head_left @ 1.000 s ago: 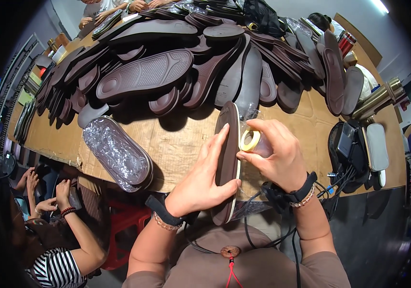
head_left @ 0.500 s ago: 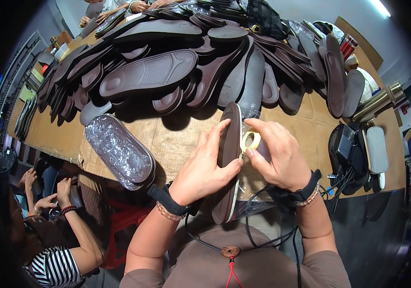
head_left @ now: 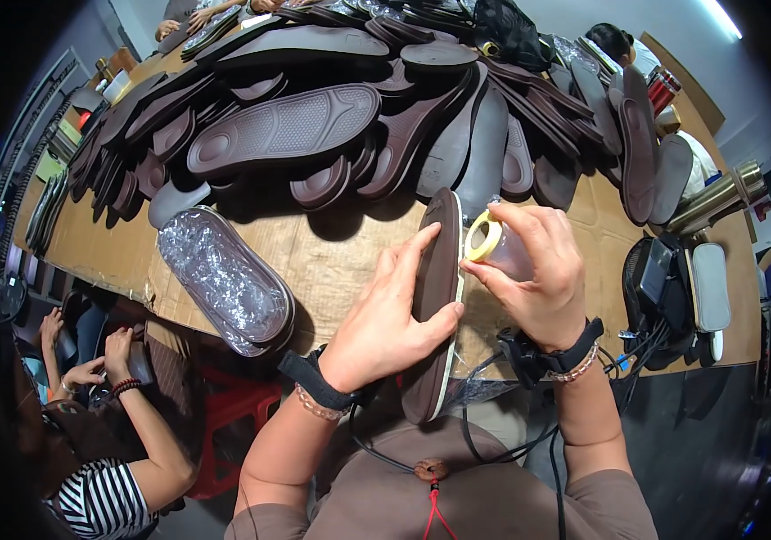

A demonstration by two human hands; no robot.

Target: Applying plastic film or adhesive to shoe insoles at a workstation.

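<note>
Darkness from the lens rim swallows the far left, where a seated person point(head_left: 102, 490) in a striped top is cut off at the shoulder, hands point(head_left: 102, 360) on something too small to make out. Right of that, a clear plastic tray point(head_left: 223, 279) lies on the cardboard-covered desk point(head_left: 340, 247); its wrinkled film glints, and I cannot tell what it holds. Behind it a heap of brown soles point(head_left: 358, 126) covers the back of the desk, many half buried under others.

At centre, the left hand point(head_left: 385, 319) has its grip clasped on a dark sole point(head_left: 435, 297) held on edge, thumb on the near face and fingers flat along the far one; the sole's lower tip hangs past the desk edge toward the chest. Just right, the right hand point(head_left: 538, 274) pinches a small tape roll point(head_left: 484, 238) against the sole's pale rim; a clear object behind the roll is mostly hidden by fingers. Further right sit black gadgets with cables point(head_left: 664, 288) and a metal flask point(head_left: 714, 202).
</note>
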